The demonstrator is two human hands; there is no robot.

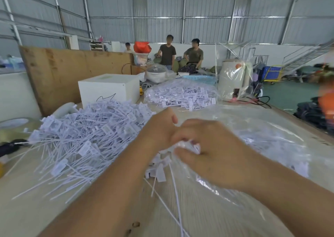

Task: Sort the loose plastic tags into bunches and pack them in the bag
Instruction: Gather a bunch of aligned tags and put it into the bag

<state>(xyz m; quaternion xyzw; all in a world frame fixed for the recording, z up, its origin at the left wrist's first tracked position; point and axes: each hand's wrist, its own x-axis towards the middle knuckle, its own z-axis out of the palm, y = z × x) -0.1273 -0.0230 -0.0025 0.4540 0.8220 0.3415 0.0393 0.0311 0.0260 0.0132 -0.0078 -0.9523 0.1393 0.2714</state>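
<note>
**Both hands on a bunch of tags, big pile off to my left**

My right hand (213,152) is curled around a little bunch of white plastic tags (189,146), thumb underneath and fingers over the top, so it's gripping that bunch. My left hand (159,128) is pressed right up against it, fingers curled in at the same bunch, though it's a bit blurry and I can't see exactly how those fingers sit. A few long thin tails (173,191) hang down from the bunch toward me, over the pale table (27,209).

Under and to the right of my right hand there's the clear plastic bag (253,164), all crinkly, spread on the table with some tags already showing through it.

Left of my left hand is the big loose pile of tags (81,133), heads and tails pointing every which way. Further left of that, at the edge, a roll of tape (16,126).

Past my hands, a second clear bag full of tags (182,94) sits further up the table, with a white box (108,88) to its left and a blue basket (200,78) just behind it. A brown board (72,68) stands behind the box. Way in the back a few people (168,52) are standing around by the metal wall
</note>
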